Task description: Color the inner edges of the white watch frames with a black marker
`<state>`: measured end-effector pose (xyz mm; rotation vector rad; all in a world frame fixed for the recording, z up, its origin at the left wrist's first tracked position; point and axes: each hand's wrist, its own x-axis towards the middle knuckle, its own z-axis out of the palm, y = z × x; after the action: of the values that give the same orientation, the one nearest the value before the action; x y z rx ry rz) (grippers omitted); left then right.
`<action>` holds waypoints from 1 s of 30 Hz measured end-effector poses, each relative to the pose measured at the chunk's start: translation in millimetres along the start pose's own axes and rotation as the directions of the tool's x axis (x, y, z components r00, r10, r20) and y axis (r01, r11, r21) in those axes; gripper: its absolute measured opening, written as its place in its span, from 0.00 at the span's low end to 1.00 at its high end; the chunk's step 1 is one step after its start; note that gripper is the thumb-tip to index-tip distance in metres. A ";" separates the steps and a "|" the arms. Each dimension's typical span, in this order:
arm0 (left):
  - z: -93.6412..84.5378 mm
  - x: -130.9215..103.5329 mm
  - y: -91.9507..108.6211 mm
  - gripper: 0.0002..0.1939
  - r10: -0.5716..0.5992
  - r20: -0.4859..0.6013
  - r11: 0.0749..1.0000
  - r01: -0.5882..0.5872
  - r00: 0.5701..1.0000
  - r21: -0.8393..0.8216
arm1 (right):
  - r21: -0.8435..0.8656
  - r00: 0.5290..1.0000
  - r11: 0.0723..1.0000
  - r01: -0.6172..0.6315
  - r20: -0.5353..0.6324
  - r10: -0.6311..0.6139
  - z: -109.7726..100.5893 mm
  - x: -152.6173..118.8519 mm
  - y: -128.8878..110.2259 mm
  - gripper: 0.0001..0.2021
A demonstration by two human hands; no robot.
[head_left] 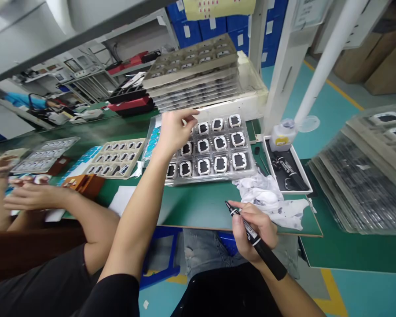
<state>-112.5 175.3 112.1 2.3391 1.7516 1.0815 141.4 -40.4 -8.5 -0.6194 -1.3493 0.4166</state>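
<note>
My right hand (255,229) grips a black marker pen (251,233), its dark tip bare and pointing up and left above the green bench. Over the left part of a clear plastic tray (214,175) is my left hand (176,127), thumb and fingers apart, with nothing visible held in it. The tray carries rows of white-rimmed square parts with black centres, such as a watch-case-like piece (239,160). My left hand and forearm hide some of its left-side pockets. Just right of the tray, a stained white cloth (267,196) lies crumpled on the bench.
A white box (302,187) holds a bottle (283,135) and another marker (287,167). Tall stacks of trays stand behind (194,83) and at right (359,176). On the left, a co-worker's hands (36,193) are busy near a beige parts tray (132,152).
</note>
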 end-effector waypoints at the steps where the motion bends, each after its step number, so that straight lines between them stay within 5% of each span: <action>1: -9.7 -0.9 -12.3 0.17 -0.060 -0.037 0.997 0.061 0.998 0.041 | -0.001 1.000 1.000 0.002 0.004 -0.002 -0.3 0.1 0.6 0.15; 6: -39.3 -10.8 -57.7 0.20 -0.218 -0.088 0.946 0.233 0.972 0.225 | -0.029 0.999 0.999 0.022 0.025 -0.022 -0.9 -0.4 2.5 0.16; 12: -34.3 -13.5 -77.9 0.15 -0.267 0.055 0.925 0.240 0.962 0.294 | -0.056 0.999 0.998 0.037 0.020 -0.036 0.0 0.5 3.2 0.17; 19: -32.1 -16.4 -74.6 0.14 -0.230 0.019 0.942 0.218 0.973 0.255 | -0.084 0.998 0.995 0.059 -0.012 -0.060 1.3 1.0 4.2 0.14; 25: -22.4 -28.2 -65.5 0.20 -0.319 -0.115 0.936 0.332 0.941 0.121 | -0.083 0.998 0.995 0.053 -0.011 -0.054 3.2 3.6 4.0 0.11; 30: -15.0 -29.1 -64.8 0.14 -0.217 -0.113 0.973 0.224 0.970 0.057 | -0.083 0.999 0.996 0.044 -0.025 -0.046 0.8 -2.0 10.1 0.10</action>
<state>-178.3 168.8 82.2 2.0920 2.0599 1.1443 141.0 -33.7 -16.4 -0.6599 -1.3576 0.3163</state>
